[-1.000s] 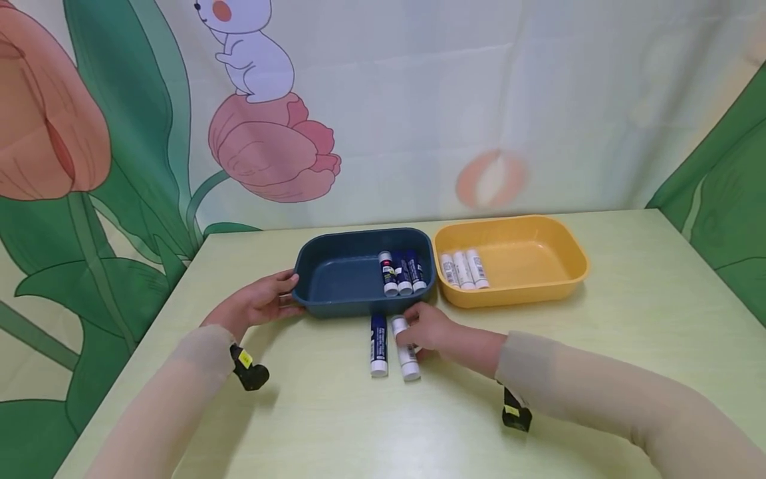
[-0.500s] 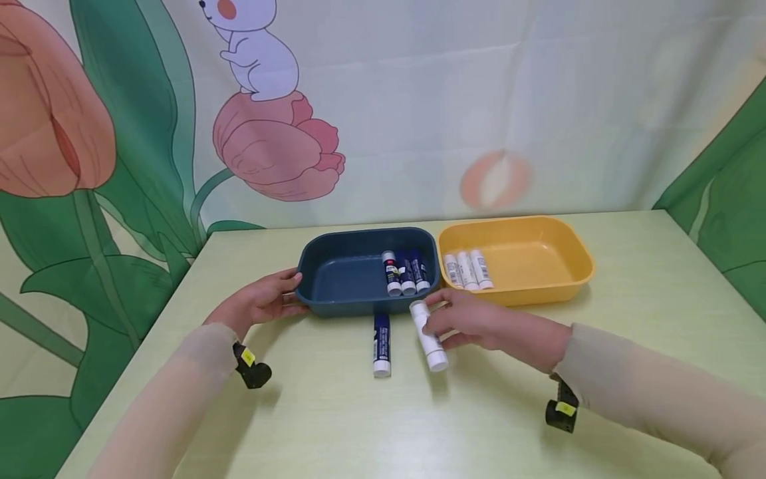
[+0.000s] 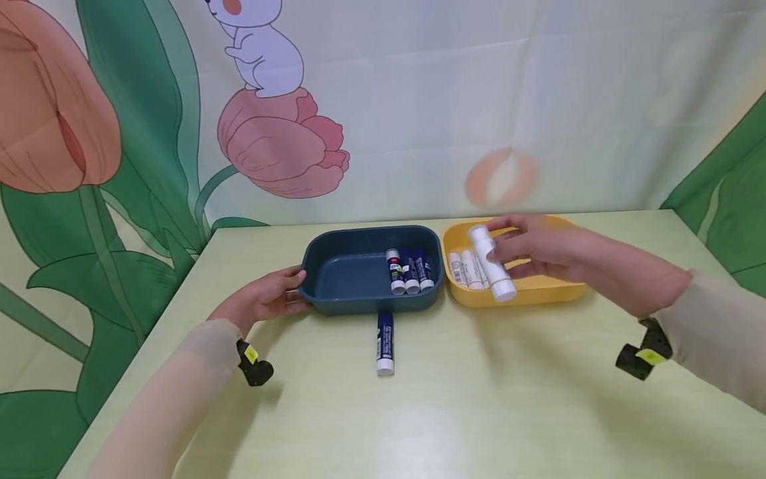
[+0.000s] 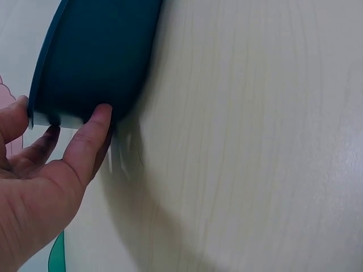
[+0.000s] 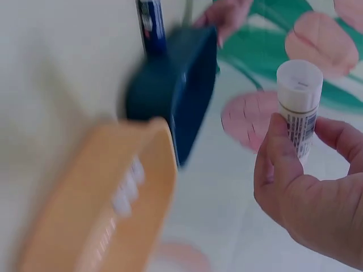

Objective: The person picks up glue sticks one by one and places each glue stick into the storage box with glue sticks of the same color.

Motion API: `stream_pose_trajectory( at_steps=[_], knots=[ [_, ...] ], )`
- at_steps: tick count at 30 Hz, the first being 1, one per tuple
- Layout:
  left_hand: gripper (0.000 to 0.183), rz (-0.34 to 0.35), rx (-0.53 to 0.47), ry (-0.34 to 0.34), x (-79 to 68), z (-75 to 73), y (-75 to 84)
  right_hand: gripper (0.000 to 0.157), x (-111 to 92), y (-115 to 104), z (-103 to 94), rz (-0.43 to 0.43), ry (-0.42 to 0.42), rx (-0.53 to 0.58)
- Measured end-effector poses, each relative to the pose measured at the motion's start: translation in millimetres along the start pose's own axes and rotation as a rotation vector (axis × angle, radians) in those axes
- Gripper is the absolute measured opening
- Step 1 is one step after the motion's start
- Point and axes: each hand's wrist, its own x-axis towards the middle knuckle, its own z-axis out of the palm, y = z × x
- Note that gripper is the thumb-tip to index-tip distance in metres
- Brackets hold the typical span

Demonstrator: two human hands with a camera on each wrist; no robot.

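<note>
My right hand (image 3: 532, 249) pinches a white glue stick (image 3: 492, 266) between thumb and fingers, tilted above the left part of the yellow tray (image 3: 550, 291). In the right wrist view this glue stick (image 5: 299, 90) shows its round end and a barcode label. Several white glue sticks (image 3: 457, 269) lie inside the yellow tray, partly hidden by the held one. My left hand (image 3: 272, 296) holds the left end of the dark blue tray (image 3: 359, 306), thumb at the rim and fingers against the outer wall. Three blue glue sticks (image 3: 409, 271) lie side by side at that tray's right end.
Another blue glue stick (image 3: 385, 346) lies on the pale wooden table (image 3: 443, 412), just in front of the blue tray. The two trays stand side by side near the back edge. Behind them hangs a printed curtain (image 3: 407, 133) with flowers and a white animal.
My right hand has lifted the white glue stick from the table beside the blue one and carried it right and back, over the yellow tray. The left hand stays at the blue tray.
</note>
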Motion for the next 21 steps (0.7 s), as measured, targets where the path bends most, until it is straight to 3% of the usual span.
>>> stream_pose_trajectory(
  at_steps=[6, 11, 21],
  knots=[
    [0.063, 0.004, 0.0, -0.002, -1.3, -0.6, 0.4, 0.067, 2, -24, -46.8, -0.029, 0.075, -0.125],
    [0.062, 0.008, 0.009, -0.015, 0.4, -0.3, 0.2, 0.071, 6, -49, -77.9, 0.004, 0.123, -0.219],
    [0.061, 0.0, 0.013, 0.005, -1.2, 0.7, 0.4, 0.072, 30, -80, -113.7, 0.031, 0.141, -0.345]
  ],
)
